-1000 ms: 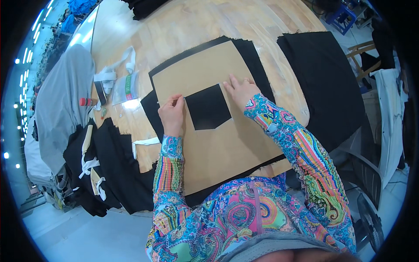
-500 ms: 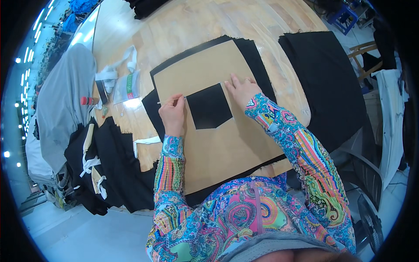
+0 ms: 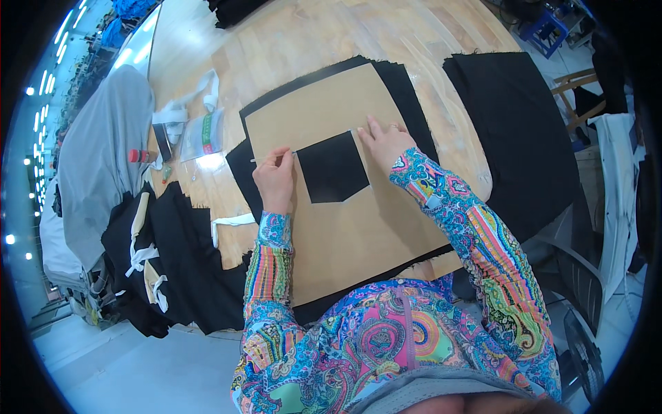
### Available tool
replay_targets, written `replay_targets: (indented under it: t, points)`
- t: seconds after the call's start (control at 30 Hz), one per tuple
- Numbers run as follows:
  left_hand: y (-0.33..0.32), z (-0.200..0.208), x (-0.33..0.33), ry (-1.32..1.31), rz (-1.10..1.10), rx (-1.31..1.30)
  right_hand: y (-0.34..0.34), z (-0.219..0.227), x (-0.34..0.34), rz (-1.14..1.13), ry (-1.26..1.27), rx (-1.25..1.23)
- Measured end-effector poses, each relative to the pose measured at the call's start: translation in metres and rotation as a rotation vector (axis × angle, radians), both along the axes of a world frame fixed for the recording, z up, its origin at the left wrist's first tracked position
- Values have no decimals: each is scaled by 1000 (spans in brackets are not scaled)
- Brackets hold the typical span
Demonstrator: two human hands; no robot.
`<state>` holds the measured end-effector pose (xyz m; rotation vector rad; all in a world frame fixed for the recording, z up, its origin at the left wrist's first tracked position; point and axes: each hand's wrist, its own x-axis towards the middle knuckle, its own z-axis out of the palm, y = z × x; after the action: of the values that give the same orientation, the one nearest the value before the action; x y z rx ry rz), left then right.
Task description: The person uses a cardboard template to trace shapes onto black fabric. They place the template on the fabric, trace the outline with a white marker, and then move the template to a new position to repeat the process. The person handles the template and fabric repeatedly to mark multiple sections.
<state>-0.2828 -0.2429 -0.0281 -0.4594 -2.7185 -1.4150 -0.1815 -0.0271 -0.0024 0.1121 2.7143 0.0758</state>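
Observation:
A tan cardboard template (image 3: 331,241) lies over black fabric (image 3: 422,124). Through its pocket-shaped cutout (image 3: 333,168) black cloth shows, with small white marks at the corners. My left hand (image 3: 274,181) is closed in a pinch by the cutout's upper left corner. Between its fingertips is a slim pale stick, mostly covered by the fingers; its exact kind is hard to tell. On the other side, my right hand (image 3: 388,146) rests open on the cardboard, fingers stretched out near the cutout's upper right corner.
More black fabric (image 3: 514,138) is stacked at the right of the wooden table (image 3: 296,38). Dark pieces with white strips (image 3: 143,259) hang over the left edge. A plastic bag (image 3: 202,136), a red-capped item (image 3: 138,156) and grey cloth (image 3: 103,165) sit at the left.
The view has shifted very slightly. Both hands and the cardboard template keep practically the same places relative to each other.

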Motion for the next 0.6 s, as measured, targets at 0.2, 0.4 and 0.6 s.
replay_targets:
  t: [0.2, 0.4, 0.6]
  points:
    - [2, 3, 2, 75, 3, -120, -2, 0, 1, 6, 33, 1]
    - [-6, 13, 25, 116, -59, -259, -1, 0, 2, 10, 29, 10]
    - [-30, 14, 70, 53, -149, -273, -1, 4, 1, 19, -7, 34]
